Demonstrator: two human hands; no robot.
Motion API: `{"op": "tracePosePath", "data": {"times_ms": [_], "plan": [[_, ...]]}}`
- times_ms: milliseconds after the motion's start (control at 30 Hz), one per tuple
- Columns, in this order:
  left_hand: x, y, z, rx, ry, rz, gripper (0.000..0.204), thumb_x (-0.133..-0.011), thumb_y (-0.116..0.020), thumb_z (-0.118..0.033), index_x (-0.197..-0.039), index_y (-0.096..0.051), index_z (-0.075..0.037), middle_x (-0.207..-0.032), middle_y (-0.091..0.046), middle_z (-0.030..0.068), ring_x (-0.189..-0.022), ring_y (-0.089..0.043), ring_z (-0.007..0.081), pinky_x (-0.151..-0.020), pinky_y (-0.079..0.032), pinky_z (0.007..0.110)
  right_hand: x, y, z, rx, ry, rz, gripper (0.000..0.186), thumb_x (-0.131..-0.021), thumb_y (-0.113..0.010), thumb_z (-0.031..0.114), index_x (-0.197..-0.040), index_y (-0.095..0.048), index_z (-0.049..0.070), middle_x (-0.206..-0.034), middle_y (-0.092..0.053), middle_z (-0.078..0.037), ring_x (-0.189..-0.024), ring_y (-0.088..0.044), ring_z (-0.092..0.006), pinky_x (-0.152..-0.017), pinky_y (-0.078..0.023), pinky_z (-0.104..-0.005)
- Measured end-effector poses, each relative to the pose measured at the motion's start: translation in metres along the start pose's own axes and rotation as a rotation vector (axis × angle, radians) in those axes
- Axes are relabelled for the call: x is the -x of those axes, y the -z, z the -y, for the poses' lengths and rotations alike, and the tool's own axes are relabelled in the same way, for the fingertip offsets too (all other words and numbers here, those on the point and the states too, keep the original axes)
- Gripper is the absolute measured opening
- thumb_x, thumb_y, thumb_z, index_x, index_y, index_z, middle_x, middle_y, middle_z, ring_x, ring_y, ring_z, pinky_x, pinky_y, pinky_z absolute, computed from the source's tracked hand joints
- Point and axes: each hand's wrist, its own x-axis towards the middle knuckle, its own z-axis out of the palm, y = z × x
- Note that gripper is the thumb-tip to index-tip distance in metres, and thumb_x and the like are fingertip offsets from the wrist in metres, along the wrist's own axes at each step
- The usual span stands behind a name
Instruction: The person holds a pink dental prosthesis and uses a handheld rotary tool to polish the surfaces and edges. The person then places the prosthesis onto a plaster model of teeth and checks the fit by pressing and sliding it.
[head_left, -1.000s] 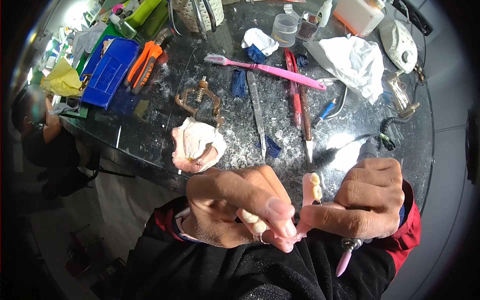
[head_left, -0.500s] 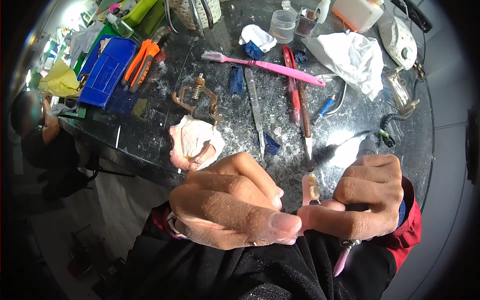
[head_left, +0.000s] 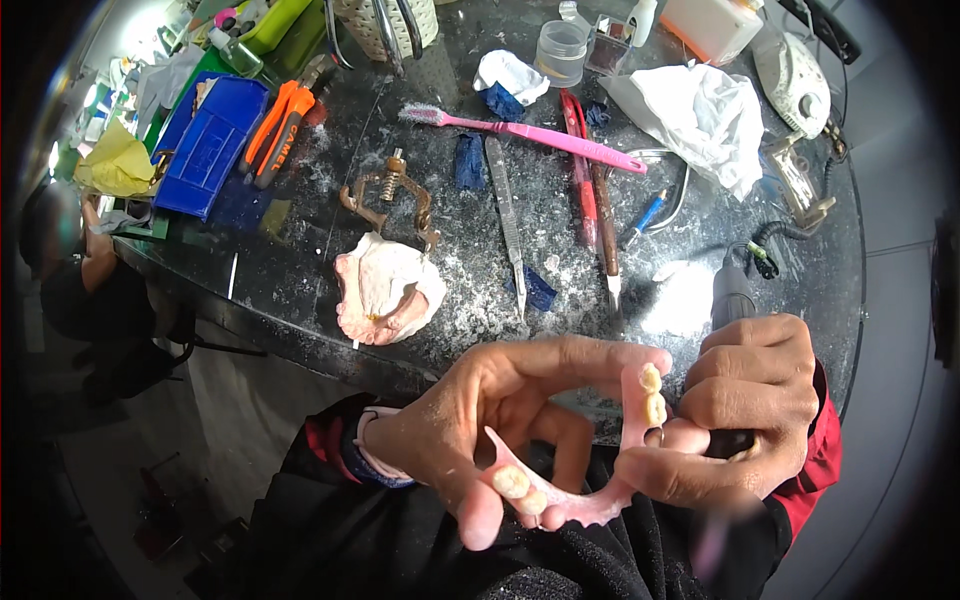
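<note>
Between both hands is a pink partial denture (head_left: 590, 510) with yellowish teeth at its two ends. My left hand (head_left: 480, 400) grips it, thumb at the lower left end and a fingertip at the upper right end. My right hand (head_left: 750, 400) is closed around a grey rotary handpiece (head_left: 733, 292), whose body rises above the fist. Its pink tip (head_left: 710, 545) is blurred below the hand. The right thumb and forefinger also meet the denture's right side. On the bench beyond my left hand lies a pinkish-white plaster dental cast (head_left: 390, 290).
Pale dust covers the dark bench. Nearby lie a rusty metal clamp (head_left: 390, 195), a scalpel handle (head_left: 508, 215), a pink toothbrush (head_left: 530, 132), a brown-handled spatula (head_left: 606, 225) and crumpled white cloth (head_left: 700, 120). Orange-handled pliers (head_left: 280, 130) lie beside a blue tray (head_left: 210, 145). Another person sits far left.
My left hand has opened out from a curled grip and turned, bringing the whole denture into view. The right hand has shifted slightly, and the pink tip has become blurred.
</note>
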Motion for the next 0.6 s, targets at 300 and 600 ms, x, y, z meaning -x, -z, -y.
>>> {"op": "tracePosePath", "data": {"times_ms": [300,600], "plan": [[-0.003,0.006,-0.008,-0.635,-0.593,-0.101,0.098,-0.049,-0.081,0.010,-0.125,-0.020,0.002,-0.117,-0.039,0.0289,-0.077,-0.062,0.0219,-0.056,-0.057,0.024,-0.006,0.001,-0.001,0.240,-0.321,0.247,0.055,-0.055,-0.076,0.057,-0.076,-0.059,0.009,-0.049,-0.041,0.003,-0.037,-0.042,-0.0102,-0.037,-0.027,-0.0251],[0.003,-0.002,-0.005,-0.982,-0.697,-0.205,0.095,-0.055,-0.081,0.012,-0.126,-0.024,-0.013,-0.116,-0.044,0.0275,-0.097,-0.061,0.0253,-0.074,-0.058,0.034,-0.005,-0.005,0.008,0.265,-0.504,0.386,0.055,-0.056,-0.074,0.059,-0.062,-0.049,0.010,-0.050,-0.042,-0.001,-0.039,-0.046,-0.0160,-0.037,-0.032,-0.0272]]}}
